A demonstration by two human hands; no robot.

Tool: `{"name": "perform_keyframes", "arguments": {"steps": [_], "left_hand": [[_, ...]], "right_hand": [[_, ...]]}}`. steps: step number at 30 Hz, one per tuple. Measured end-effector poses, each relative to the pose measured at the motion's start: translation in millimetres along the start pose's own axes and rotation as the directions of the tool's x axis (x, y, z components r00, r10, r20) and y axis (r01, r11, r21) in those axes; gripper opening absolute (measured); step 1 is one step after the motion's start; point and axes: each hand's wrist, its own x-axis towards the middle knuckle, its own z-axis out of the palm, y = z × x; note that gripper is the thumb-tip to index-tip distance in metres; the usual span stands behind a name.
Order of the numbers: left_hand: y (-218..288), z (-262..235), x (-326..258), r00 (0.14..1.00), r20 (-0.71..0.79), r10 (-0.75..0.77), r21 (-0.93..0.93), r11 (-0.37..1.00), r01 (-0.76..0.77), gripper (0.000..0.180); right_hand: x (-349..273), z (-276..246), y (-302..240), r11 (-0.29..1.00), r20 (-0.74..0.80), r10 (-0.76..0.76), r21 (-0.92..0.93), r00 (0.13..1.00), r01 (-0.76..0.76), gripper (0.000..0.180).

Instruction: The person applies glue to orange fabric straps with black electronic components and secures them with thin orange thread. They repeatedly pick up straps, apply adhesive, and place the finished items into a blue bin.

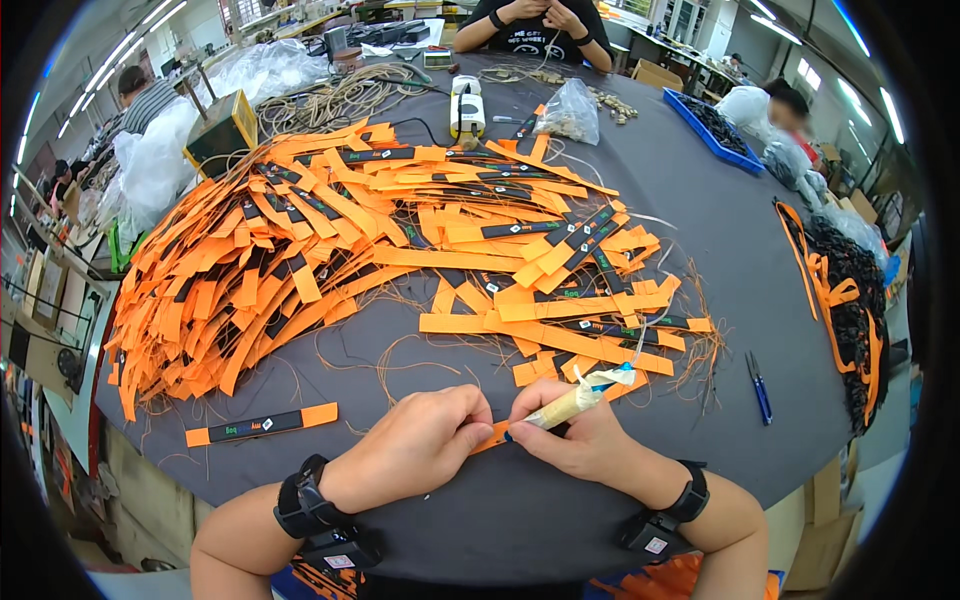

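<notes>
My left hand (415, 440) pinches an orange webbing strap (492, 438) near the table's front edge, mostly hidden by my fingers. My right hand (585, 440) grips a pen-shaped tool (562, 408) wrapped in yellowish tape, its tip down at the strap. A thin pale cord rises from the tool's upper end over the pile. Beyond both hands spreads a large heap of orange straps (260, 260) with black printed middles and loose thread ends. One orange-and-black strap (262, 424) lies flat by itself, left of my left hand.
Blue-handled thread snips (759, 388) lie to the right. A white corded device (467, 108) and a clear plastic bag (570, 112) stand behind the heap. Black-and-orange straps (840, 310) hang at the right edge, near a blue tray (706, 132). A co-worker (530, 30) sits opposite.
</notes>
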Motion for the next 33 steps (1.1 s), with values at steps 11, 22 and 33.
{"name": "perform_keyframes", "arguments": {"steps": [11,22,33], "left_hand": [[0.5,0.2,0.1,1.0,-0.008,-0.008,-0.007,1.0,0.008,0.011],[-20.2,-20.6,9.4,0.938,-0.343,-0.055,-0.19,0.982,-0.012,0.009],[-20.5,-55.5,18.1,0.758,-0.644,-0.105,-0.434,0.866,-0.249,0.032]], "right_hand": [[-0.1,0.2,0.9,1.0,-0.001,-0.007,-0.031,1.0,0.007,0.011],[-6.0,-10.7,-13.4,0.932,-0.262,0.033,0.356,0.965,0.065,0.008],[4.2,-11.2,-8.5,0.912,-0.109,0.231,0.372,0.967,-0.176,0.012]]}}
